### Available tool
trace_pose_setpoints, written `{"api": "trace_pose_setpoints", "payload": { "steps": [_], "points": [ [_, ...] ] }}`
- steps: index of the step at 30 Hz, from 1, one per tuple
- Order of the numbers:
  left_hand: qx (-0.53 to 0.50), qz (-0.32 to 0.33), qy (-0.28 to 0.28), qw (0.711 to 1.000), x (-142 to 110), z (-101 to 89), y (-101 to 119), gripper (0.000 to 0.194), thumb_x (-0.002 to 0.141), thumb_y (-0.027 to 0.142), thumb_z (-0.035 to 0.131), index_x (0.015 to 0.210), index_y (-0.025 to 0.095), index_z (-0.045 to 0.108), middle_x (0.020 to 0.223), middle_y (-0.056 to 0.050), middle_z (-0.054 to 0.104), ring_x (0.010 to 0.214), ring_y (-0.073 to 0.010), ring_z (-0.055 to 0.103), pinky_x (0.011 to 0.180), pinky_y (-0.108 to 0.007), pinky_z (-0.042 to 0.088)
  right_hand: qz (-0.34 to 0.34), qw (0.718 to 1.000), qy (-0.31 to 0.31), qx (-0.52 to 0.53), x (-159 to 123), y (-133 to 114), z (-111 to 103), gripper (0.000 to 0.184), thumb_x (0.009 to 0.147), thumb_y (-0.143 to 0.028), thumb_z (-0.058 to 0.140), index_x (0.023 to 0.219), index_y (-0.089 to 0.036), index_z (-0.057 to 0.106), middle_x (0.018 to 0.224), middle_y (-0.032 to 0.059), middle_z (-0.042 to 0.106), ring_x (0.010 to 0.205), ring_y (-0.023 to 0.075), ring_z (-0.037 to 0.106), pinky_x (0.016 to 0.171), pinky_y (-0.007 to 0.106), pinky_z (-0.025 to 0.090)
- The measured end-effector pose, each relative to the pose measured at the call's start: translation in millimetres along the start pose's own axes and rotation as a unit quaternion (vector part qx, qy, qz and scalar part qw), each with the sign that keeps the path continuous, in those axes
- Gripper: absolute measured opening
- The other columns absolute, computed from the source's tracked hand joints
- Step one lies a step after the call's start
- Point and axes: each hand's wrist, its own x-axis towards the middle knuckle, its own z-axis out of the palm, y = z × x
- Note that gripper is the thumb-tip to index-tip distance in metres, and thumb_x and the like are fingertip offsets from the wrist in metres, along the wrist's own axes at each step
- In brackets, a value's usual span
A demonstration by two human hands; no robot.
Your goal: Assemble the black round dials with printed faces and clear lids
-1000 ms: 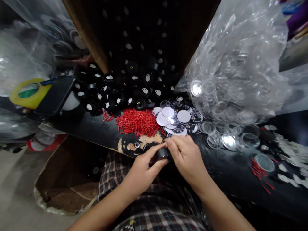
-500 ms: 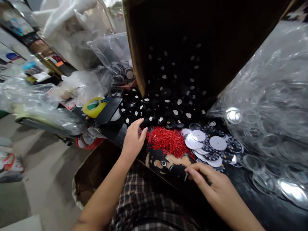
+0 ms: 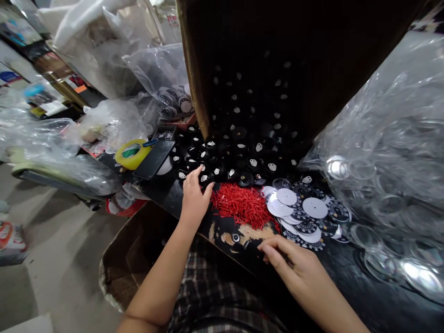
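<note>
My left hand (image 3: 194,199) is over the near edge of a spread of black round parts (image 3: 246,178), many bearing small white plates. Its thumb and fingers are apart, with one black part (image 3: 206,178) lying between them. My right hand (image 3: 300,263) hovers above the front of the dark table, thumb and forefinger pinched together. Whatever is in that pinch is too small to name. Between the hands lies a heap of thin red pieces (image 3: 241,203). Right of it are piled black-and-white printed discs (image 3: 315,208). A small ring (image 3: 236,237) rests on the worn table top.
A large dark box (image 3: 196,88) lies tipped behind, its opening towards me. Clear plastic lenses in a bag (image 3: 385,203) fill the right side. At left are yellow tape (image 3: 130,155) and a phone (image 3: 155,159). An open carton (image 3: 114,273) stands below the table edge.
My left hand has shifted slightly right, its fingers now around a black part. The right hand has moved a little left; the small metallic piece at its fingertips no longer shows clearly.
</note>
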Motion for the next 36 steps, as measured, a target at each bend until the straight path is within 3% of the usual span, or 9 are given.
{"api": "trace_pose_setpoints", "payload": {
  "steps": [3,6,9,14,18,21,26,30,36],
  "points": [
    [-0.059,0.061,-0.015,0.996,-28.6,-1.4,25.1,0.059,0.084,0.023,0.061,0.139,0.025,0.04,0.143,-0.012,0.047,0.133,-0.0271,0.041,0.109,-0.045,0.031,0.046,0.995,0.037,0.078,6.8,-6.1,3.4,0.027,0.091,-0.045,0.049,0.099,-0.023,0.062,0.078,0.0017,0.066,0.07,0.0166,0.062,0.063,0.028,0.047],
    [-0.172,0.121,-0.139,0.968,-64.8,-3.5,54.2,0.059,0.079,0.019,0.068,0.134,0.034,0.05,0.143,-0.006,0.05,0.131,-0.0272,0.044,0.112,-0.043,0.028,0.076,0.982,0.065,0.16,10.7,-7.9,2.2,0.034,0.088,-0.048,0.053,0.106,-0.019,0.057,0.083,0.0027,0.065,0.071,0.0152,0.061,0.061,0.026,0.047],
    [-0.302,-0.033,-0.241,0.922,-85.7,-1.5,69.7,0.054,0.078,0.024,0.07,0.129,0.035,0.057,0.14,-0.004,0.055,0.128,-0.0275,0.049,0.11,-0.04,0.033,0.075,0.982,0.061,0.163,9.5,-9.3,-5.0,0.028,0.089,-0.046,0.052,0.095,-0.019,0.057,0.082,0.0016,0.063,0.072,0.0136,0.059,0.064,0.025,0.047],
    [-0.476,-0.332,-0.356,0.732,-86.4,11.0,74.4,0.032,0.083,0.036,0.065,0.113,0.025,0.067,0.114,-0.007,0.069,0.096,-0.0239,0.068,0.075,-0.03,0.056,0.061,0.995,0.044,0.072,10.2,-4.4,-30.3,0.028,0.089,-0.046,0.053,0.096,-0.02,0.063,0.081,0.0014,0.064,0.074,0.0155,0.06,0.069,0.028,0.048],
    [-0.569,-0.402,-0.309,0.648,-85.2,10.7,74.8,0.026,0.081,0.028,0.069,0.106,0.024,0.066,0.097,-0.003,0.072,0.079,-0.016,0.071,0.073,-0.024,0.056,0.078,0.941,0.233,-0.235,29.2,27.5,-63.3,0.037,0.082,-0.042,0.063,0.11,-0.018,0.064,0.101,0.0107,0.06,0.096,0.0278,0.059,0.085,0.045,0.045],
    [-0.619,-0.411,-0.306,0.595,-85.6,8.4,76.5,0.027,0.084,0.033,0.066,0.109,0.023,0.063,0.102,-0.006,0.073,0.08,-0.016,0.071,0.074,-0.025,0.056,0.089,0.908,0.254,-0.32,37.7,44.7,-78.2,0.031,0.079,-0.032,0.065,0.105,-0.015,0.064,0.105,0.0136,0.058,0.099,0.0315,0.058,0.085,0.048,0.044],
    [-0.646,-0.452,-0.251,0.562,-80.3,17.1,89.8,0.024,0.093,0.037,0.049,0.106,0.019,0.059,0.107,-0.011,0.072,0.096,-0.0221,0.069,0.088,-0.036,0.054,0.056,0.951,0.229,-0.198,20.7,21.8,-56.7,0.011,0.089,-0.03,0.055,0.088,-0.02,0.06,0.081,0.0037,0.064,0.072,0.0191,0.06,0.07,0.033,0.047],
    [-0.67,-0.483,-0.187,0.532,-76.3,26.2,103.3,0.029,0.095,0.039,0.044,0.108,0.018,0.061,0.103,-0.008,0.072,0.09,-0.0178,0.069,0.092,-0.038,0.052,-0.033,0.983,0.148,-0.101,6.9,2.0,-26.6,0.011,0.089,-0.028,0.058,0.094,-0.021,0.063,0.092,0.0051,0.065,0.075,0.0162,0.061,0.072,0.031,0.05],
    [-0.692,-0.477,-0.192,0.507,-79.0,24.5,105.0,0.031,0.095,0.04,0.046,0.102,0.018,0.067,0.101,-0.006,0.073,0.092,-0.0192,0.069,0.092,-0.038,0.052,0.048,0.982,0.18,-0.003,5.8,10.8,-22.2,0.024,0.086,-0.03,0.062,0.108,-0.021,0.062,0.106,0.007,0.064,0.074,0.0145,0.062,0.075,0.033,0.052]
  ]
}}
